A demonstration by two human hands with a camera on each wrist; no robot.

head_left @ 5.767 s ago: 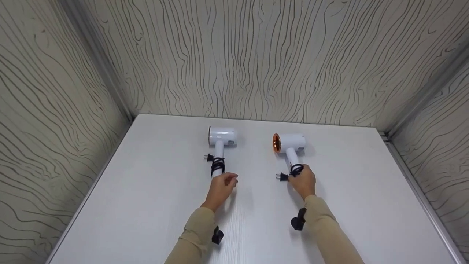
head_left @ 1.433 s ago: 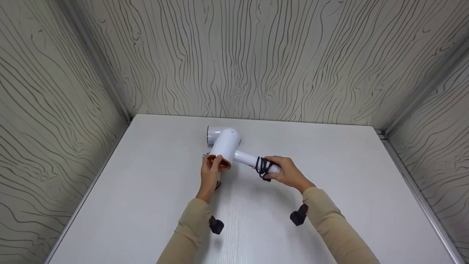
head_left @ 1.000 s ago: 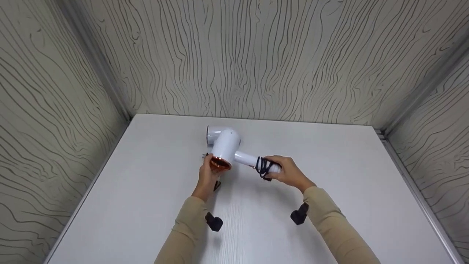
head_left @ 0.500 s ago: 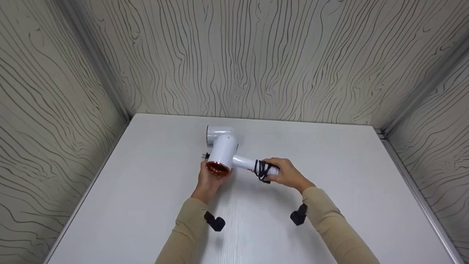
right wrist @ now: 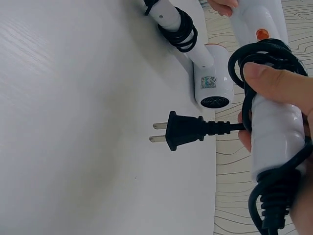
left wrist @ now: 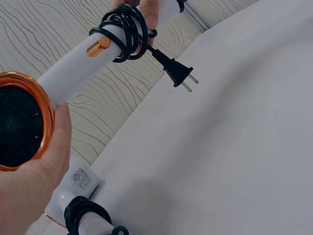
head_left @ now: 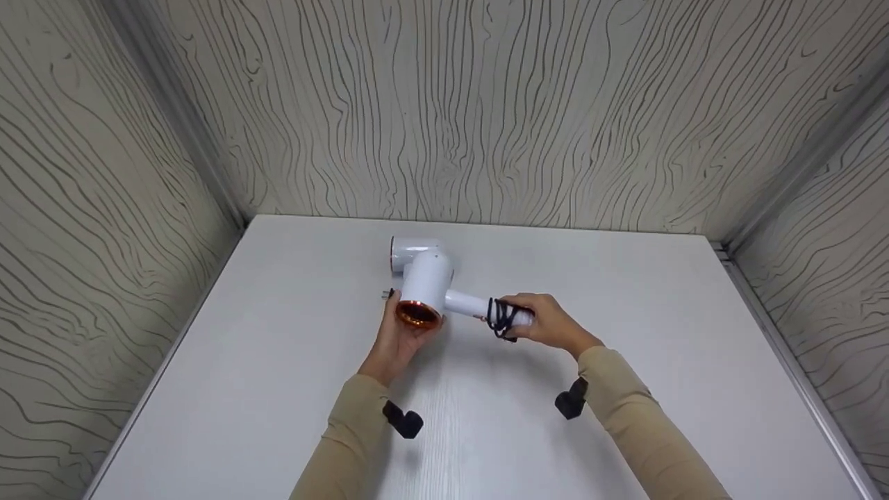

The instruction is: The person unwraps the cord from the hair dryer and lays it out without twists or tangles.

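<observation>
Both hands hold a white hair dryer [head_left: 427, 278] up off the table, its copper-ringed end [head_left: 419, 314] facing toward me. My left hand [head_left: 394, 347] cups the barrel near that ring, thumb along its left side, fingers partly hidden beneath. My right hand [head_left: 549, 323] grips the handle, where a black cord [head_left: 501, 318] is wound. In the right wrist view the thumb presses on the coils and the two-pin plug [right wrist: 185, 131] sticks out sideways. A second white hair dryer [head_left: 410, 253] lies on the table behind, partly covered by the first; its handle carries a wound cord [right wrist: 180, 35].
The white tabletop [head_left: 625, 298] spreads around the hands. Wood-grain panels [head_left: 444, 125] rise at the back and both sides, with grey metal strips [head_left: 177, 118] at the corners. A black wrist camera [head_left: 406, 420] hangs under each sleeve.
The right-hand hair dryer was lifted from the table, moved left and turned. My left hand left the other dryer's handle for this barrel, and lately shifted from the rim to under it.
</observation>
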